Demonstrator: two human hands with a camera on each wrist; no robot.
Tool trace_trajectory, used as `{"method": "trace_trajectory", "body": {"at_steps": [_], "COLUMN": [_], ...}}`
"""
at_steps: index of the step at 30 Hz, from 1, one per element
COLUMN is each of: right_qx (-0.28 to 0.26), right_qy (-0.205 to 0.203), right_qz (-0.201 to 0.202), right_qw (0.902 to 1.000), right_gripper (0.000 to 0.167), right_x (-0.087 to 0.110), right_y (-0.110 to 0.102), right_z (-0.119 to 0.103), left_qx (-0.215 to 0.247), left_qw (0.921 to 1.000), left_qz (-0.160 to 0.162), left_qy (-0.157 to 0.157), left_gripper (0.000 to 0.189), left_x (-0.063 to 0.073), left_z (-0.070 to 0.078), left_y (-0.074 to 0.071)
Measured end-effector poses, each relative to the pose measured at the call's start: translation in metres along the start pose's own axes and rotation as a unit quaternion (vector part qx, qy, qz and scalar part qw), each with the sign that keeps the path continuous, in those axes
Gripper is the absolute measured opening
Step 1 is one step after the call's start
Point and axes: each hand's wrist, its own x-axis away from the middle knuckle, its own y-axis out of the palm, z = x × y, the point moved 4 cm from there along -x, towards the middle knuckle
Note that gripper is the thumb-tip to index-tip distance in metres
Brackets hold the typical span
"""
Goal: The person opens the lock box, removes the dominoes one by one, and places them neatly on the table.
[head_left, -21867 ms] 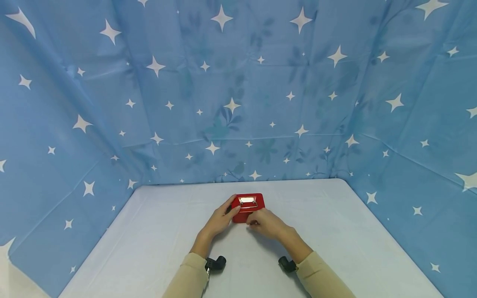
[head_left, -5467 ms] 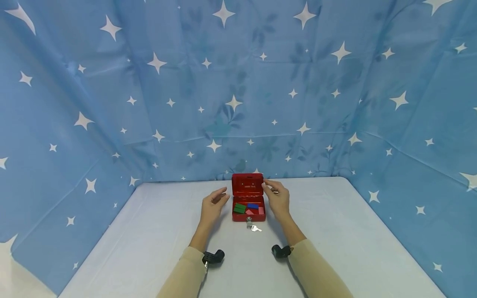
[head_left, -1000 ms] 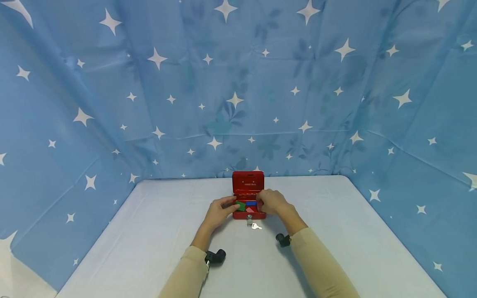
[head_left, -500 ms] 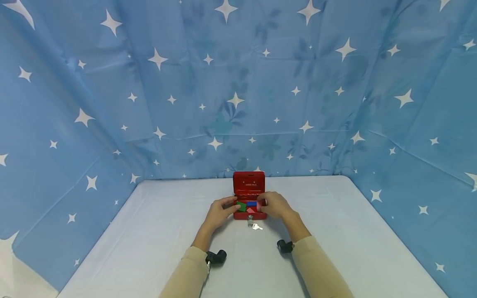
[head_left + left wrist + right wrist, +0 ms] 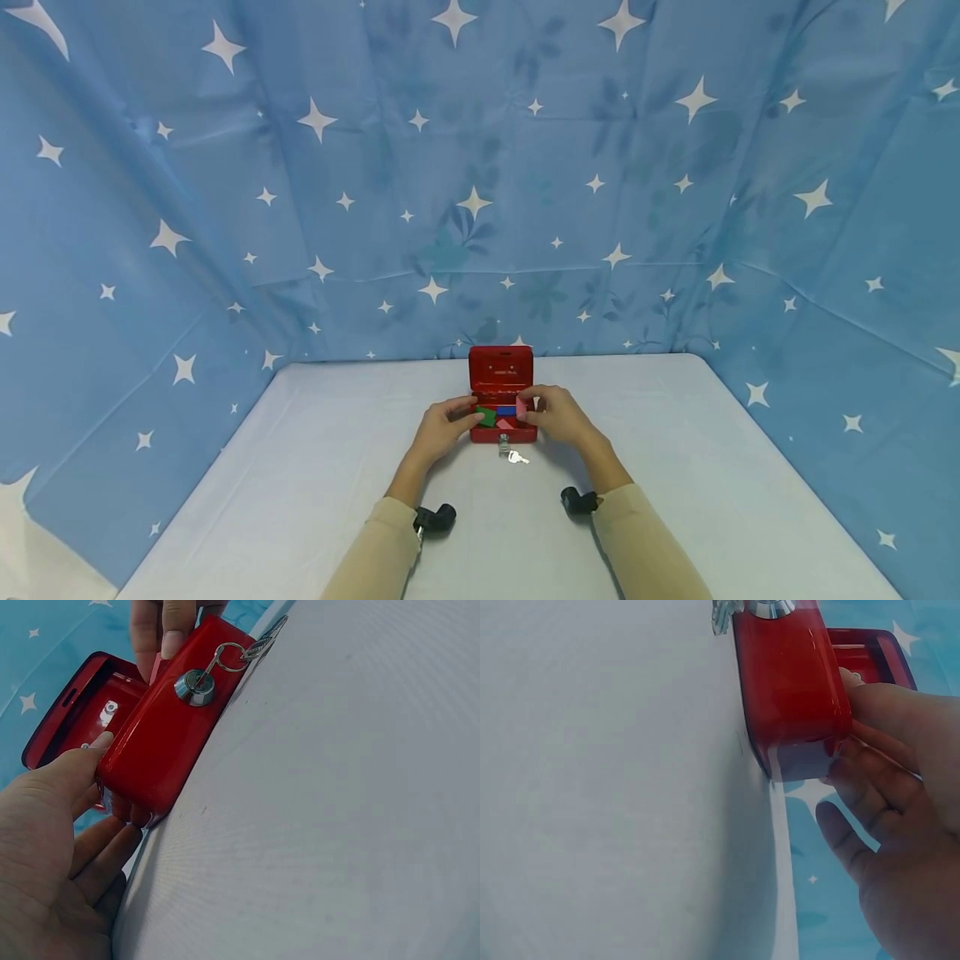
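Observation:
A red cash box point(image 5: 486, 436) stands on the table with its lid point(image 5: 501, 367) raised. My left hand point(image 5: 435, 432) holds the box's left end, thumb over the rim and fingers along the side wall. At the right end, my right hand point(image 5: 561, 414) pinches a pink block point(image 5: 521, 407), which shows upright between thumb and fingers. Green blocks point(image 5: 487, 416), a blue block point(image 5: 506, 411) and another pink block point(image 5: 506, 423) lie inside. In the right wrist view the box wall point(image 5: 791, 682) hides the pinched block; the left wrist view shows only a sliver.
A key ring point(image 5: 230, 657) hangs from a key in the front lock point(image 5: 194, 688), and another key point(image 5: 517, 457) rests on the white table point(image 5: 315, 483). Behind stands a blue curtain point(image 5: 375, 217) with stars. Each wrist wears a small black camera point(image 5: 437, 518).
The lid, first closed, was later raised. During the last second my right hand has drawn back slightly with the pink block, which shows more. My left hand stays at the box.

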Motion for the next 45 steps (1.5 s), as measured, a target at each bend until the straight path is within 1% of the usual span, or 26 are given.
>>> {"method": "trace_trajectory", "body": {"at_steps": [4, 11, 14, 20, 25, 32, 40, 45], "right_qx": [-0.016, -0.017, -0.015, -0.019, -0.024, -0.024, -0.011, -0.011], "right_qy": [0.003, -0.004, -0.015, -0.031, -0.029, -0.011, -0.014, -0.011], "right_qz": [0.002, 0.011, 0.018, 0.032, 0.032, 0.028, 0.038, 0.035], "right_qw": [0.9999, 0.9998, 0.9996, 0.9988, 0.9988, 0.9992, 0.9991, 0.9993], "right_gripper": [0.041, 0.040, 0.039, 0.039, 0.039, 0.041, 0.040, 0.039], "right_x": [0.001, 0.004, 0.004, 0.005, 0.006, 0.007, 0.008, 0.009], "right_y": [-0.001, -0.006, -0.008, -0.011, -0.012, -0.014, -0.018, -0.020], "right_z": [0.002, 0.003, 0.005, 0.006, 0.008, 0.010, 0.014, 0.017], "left_qx": [-0.003, 0.006, 0.009, 0.000, -0.002, 0.002, 0.000, -0.001], "left_qw": [1.0000, 1.0000, 0.9999, 1.0000, 1.0000, 0.9999, 1.0000, 1.0000], "left_qz": [-0.001, 0.007, 0.009, 0.005, 0.003, 0.004, 0.005, 0.005], "left_qy": [-0.004, 0.003, 0.007, 0.002, 0.004, 0.010, 0.008, 0.003], "left_gripper": [0.051, 0.049, 0.048, 0.048, 0.048, 0.046, 0.046, 0.047], "left_x": [0.001, 0.001, 0.000, -0.001, 0.000, -0.001, -0.001, 0.000], "left_z": [0.000, 0.000, -0.001, 0.000, 0.000, -0.002, -0.003, -0.004], "left_y": [0.000, 0.001, 0.001, 0.000, 0.000, 0.000, 0.000, 0.001]}}
